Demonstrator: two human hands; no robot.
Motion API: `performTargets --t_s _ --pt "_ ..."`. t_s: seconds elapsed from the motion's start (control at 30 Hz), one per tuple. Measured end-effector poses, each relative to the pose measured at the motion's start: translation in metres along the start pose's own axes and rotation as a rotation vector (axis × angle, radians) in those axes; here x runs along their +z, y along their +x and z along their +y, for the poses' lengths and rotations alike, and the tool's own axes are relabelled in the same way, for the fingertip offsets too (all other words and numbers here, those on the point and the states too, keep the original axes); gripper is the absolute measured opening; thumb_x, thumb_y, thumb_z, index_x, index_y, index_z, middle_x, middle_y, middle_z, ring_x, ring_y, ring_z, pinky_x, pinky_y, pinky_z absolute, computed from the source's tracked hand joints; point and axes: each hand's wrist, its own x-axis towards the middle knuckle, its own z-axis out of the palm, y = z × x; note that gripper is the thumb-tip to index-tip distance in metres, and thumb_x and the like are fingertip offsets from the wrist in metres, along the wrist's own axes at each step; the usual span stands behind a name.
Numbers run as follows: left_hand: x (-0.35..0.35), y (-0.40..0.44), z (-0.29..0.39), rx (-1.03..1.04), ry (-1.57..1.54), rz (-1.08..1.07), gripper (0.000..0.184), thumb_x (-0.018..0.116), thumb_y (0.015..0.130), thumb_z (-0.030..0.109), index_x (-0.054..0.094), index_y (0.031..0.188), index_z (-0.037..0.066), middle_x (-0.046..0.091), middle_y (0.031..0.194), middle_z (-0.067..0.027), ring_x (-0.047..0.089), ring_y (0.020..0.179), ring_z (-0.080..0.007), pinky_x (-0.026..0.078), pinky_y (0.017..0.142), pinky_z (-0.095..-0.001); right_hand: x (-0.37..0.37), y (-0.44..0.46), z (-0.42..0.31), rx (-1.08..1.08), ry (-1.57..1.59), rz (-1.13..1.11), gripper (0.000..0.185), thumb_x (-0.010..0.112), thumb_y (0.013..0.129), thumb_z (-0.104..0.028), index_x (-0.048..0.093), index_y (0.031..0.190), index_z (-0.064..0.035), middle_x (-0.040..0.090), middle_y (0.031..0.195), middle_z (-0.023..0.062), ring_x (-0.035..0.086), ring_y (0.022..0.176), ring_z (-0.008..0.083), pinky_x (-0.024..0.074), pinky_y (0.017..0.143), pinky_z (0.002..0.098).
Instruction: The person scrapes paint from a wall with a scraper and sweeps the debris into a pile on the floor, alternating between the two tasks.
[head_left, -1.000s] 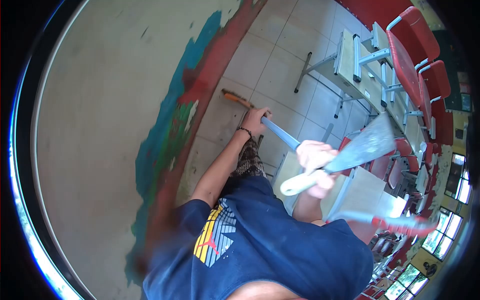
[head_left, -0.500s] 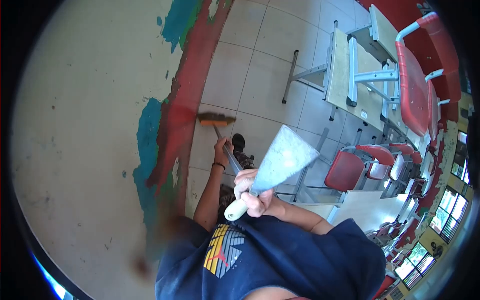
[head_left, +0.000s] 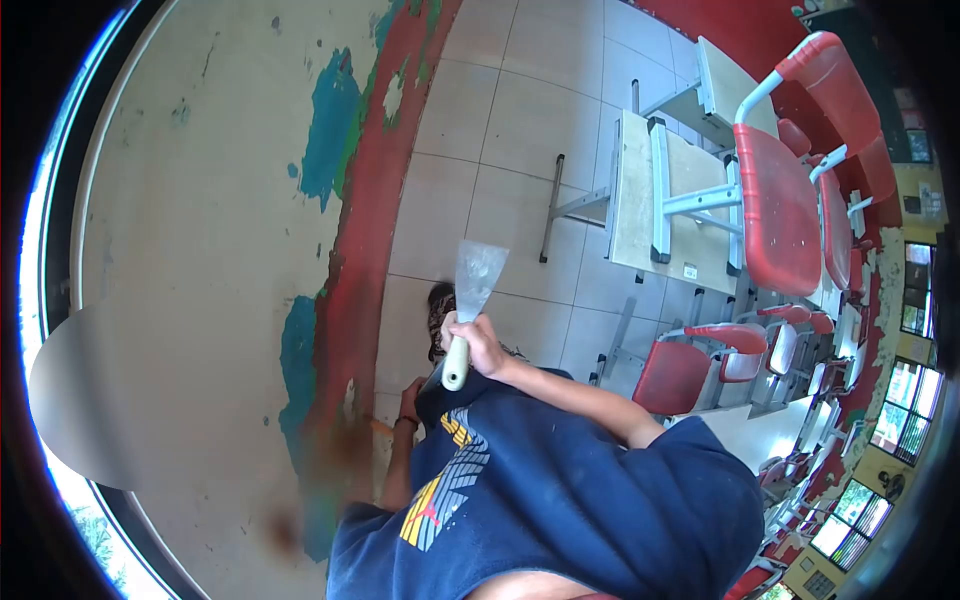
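Observation:
My right hand [head_left: 476,345] is closed around the cream handle of a putty knife [head_left: 480,280], its wide metal blade pointing up and away from me over the tiled floor. Close to my body on the left, my left hand [head_left: 410,400], with a dark bracelet at the wrist, grips the grey handle of a broom [head_left: 432,379]. Part of that handle shows between the two hands; whether my right hand also touches it I cannot tell. An orange bit beside my left wrist looks like the broom head, mostly hidden by my arm.
On my left runs a wall [head_left: 220,250] with peeling cream, teal and red paint. Desks [head_left: 640,190] stand to the right, with red chairs [head_left: 790,220] upturned or set among them. A shoe [head_left: 440,300] shows on the floor tiles. Barred windows lie far right.
My left hand has drawn the broom back from the wall's base toward my body. The putty knife has moved left and farther from the camera, its blade turning more upright. My view has shifted.

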Motion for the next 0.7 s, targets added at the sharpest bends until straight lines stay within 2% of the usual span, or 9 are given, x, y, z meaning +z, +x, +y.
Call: performTargets --t_s 0.07,0.13,0.2,0.3,0.37,0.43,0.53,0.6,0.7 --pt "0.001 0.025 0.043 0.033 0.086 0.06 0.028 0.066 0.079 0.023 0.058 0.099 0.006 0.067 0.083 -0.0113 0.064 0.085 -0.0143 0.049 0.075 -0.0279 0.003 0.008 -0.057 -0.064 0.0 -0.076 0.014 0.045 0.084 -0.013 0.05 0.077 -0.0022 0.051 0.066 0.0062 0.05 0.062 0.0146 0.0411 0.059 0.0279" --pt "0.006 0.06 0.109 0.175 -0.087 0.086 0.024 0.064 0.078 0.014 0.058 0.099 0.004 0.066 0.083 -0.0099 0.064 0.087 -0.0151 0.049 0.076 -0.0273 0.0 0.02 -0.115 -0.069 -0.054 -0.127 0.013 0.045 0.083 -0.012 0.049 0.077 -0.001 0.05 0.065 0.007 0.05 0.064 0.0159 0.041 0.061 0.0292" --pt "0.017 0.098 0.184 0.349 -0.036 0.147 0.02 0.056 0.078 -0.004 0.059 0.096 0.002 0.067 0.084 -0.0095 0.065 0.087 -0.0154 0.049 0.076 -0.0278 -0.009 0.035 -0.163 -0.127 -0.089 -0.165 0.012 0.045 0.08 -0.01 0.049 0.077 0.0001 0.05 0.065 0.0074 0.05 0.063 0.0173 0.0402 0.06 0.0302" --pt "0.035 0.165 0.295 0.559 -0.125 0.102 0.006 0.057 0.082 0.001 0.059 0.087 0.002 0.061 0.073 -0.01 0.056 0.066 -0.0133 0.045 0.062 -0.0285 -0.008 0.056 -0.24 -0.372 -0.24 -0.187 0.016 0.045 0.074 -0.015 0.045 0.065 -0.0022 0.047 0.053 0.0091 0.042 0.048 0.0192 0.0349 0.049 0.0336" --pt "0.054 0.223 0.342 0.577 -0.038 0.09 0.005 0.059 0.084 0.006 0.058 0.087 0.002 0.058 0.07 -0.0113 0.055 0.063 -0.0202 0.045 0.061 -0.0307 -0.018 0.07 -0.276 -0.593 -0.388 -0.176 0.02 0.045 0.074 -0.017 0.043 0.06 -0.0031 0.043 0.049 0.0085 0.038 0.044 0.0189 0.0324 0.046 0.0345" --pt "0.064 0.259 0.412 0.587 0.003 0.107 0.007 0.059 0.084 0.007 0.058 0.089 0.002 0.057 0.07 -0.013 0.056 0.063 -0.0239 0.046 0.061 -0.0329 -0.04 0.085 -0.3 -0.675 -0.334 -0.037 0.015 0.045 0.073 -0.01 0.048 0.062 -0.0021 0.046 0.053 0.0075 0.042 0.049 0.0176 0.0367 0.052 0.0312" --pt "0.086 0.341 0.489 0.718 0.086 0.043 0.008 0.059 0.084 0.008 0.059 0.09 0.002 0.057 0.071 -0.0145 0.057 0.065 -0.0267 0.046 0.063 -0.0339 -0.092 0.115 -0.326 -0.743 -0.49 -0.152 0.013 0.05 0.07 -0.014 0.051 0.061 -0.0041 0.046 0.054 0.0059 0.043 0.048 0.0206 0.0382 0.053 0.0327" --pt "0.119 0.4 0.501 0.773 0.014 0.217 0.007 0.059 0.084 0.008 0.061 0.09 0.006 0.055 0.071 -0.009 0.054 0.068 -0.0136 0.044 0.063 -0.031 -0.121 0.134 -0.329 -0.712 -0.628 -0.165 0.007 0.052 0.068 -0.011 0.052 0.062 -0.0062 0.048 0.058 0.0052 0.047 0.055 0.0219 0.0402 0.058 0.0339" --pt "0.156 0.504 0.509 0.772 -0.155 0.206 0.006 0.057 0.082 0.006 0.06 0.086 0.003 0.057 0.071 -0.0112 0.058 0.069 -0.0206 0.046 0.064 -0.0334 -0.173 0.187 -0.29 -0.68 -0.724 -0.005 0.006 0.051 0.07 -0.002 0.054 0.067 -0.0065 0.051 0.063 0.0038 0.05 0.063 0.021 0.0418 0.064 0.0342"
